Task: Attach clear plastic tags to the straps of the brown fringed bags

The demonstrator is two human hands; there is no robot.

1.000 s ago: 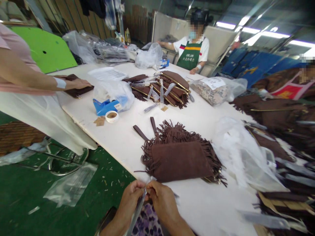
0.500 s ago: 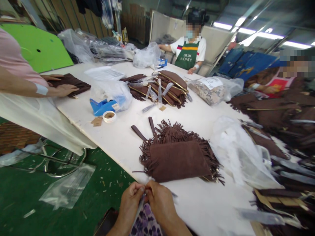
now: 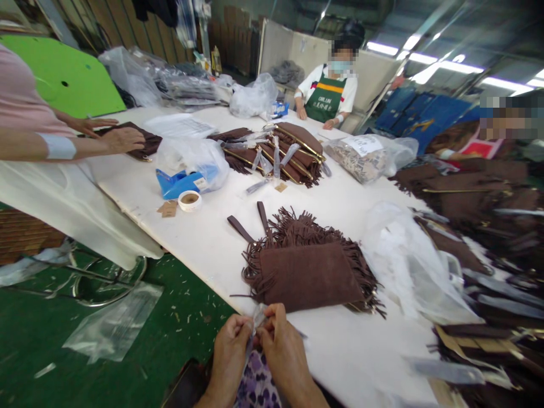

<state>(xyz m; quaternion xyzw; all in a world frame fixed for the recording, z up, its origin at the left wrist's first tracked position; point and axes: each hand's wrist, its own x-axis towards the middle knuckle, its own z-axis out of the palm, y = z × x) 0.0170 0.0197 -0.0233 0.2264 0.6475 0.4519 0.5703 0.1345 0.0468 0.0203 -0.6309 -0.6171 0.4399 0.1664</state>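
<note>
At the near table edge, my left hand (image 3: 230, 347) and my right hand (image 3: 278, 344) are close together, fingers pinched on a clear plastic sleeve (image 3: 258, 315). A greyish strip runs down from it between my hands; what it is I cannot make out. Just beyond my fingers lies a dark brown fringed pouch (image 3: 308, 276), flat side up, on top of at least one more fringed piece. Two wrist straps (image 3: 240, 228) stick out from its far left corner.
The white table (image 3: 204, 238) carries a blue tape dispenser (image 3: 181, 182), a tape roll (image 3: 189, 200), stacked fringed pouches (image 3: 276, 153) and a white plastic bag (image 3: 408, 260). More brown pouches (image 3: 471, 187) are heaped right. Co-workers stand left, across and right.
My right fingers have lifted and spread slightly, and more of the clear plastic shows above them. Across the table, a co-worker's arm has drawn in; the left co-worker's hands have shifted on a brown piece.
</note>
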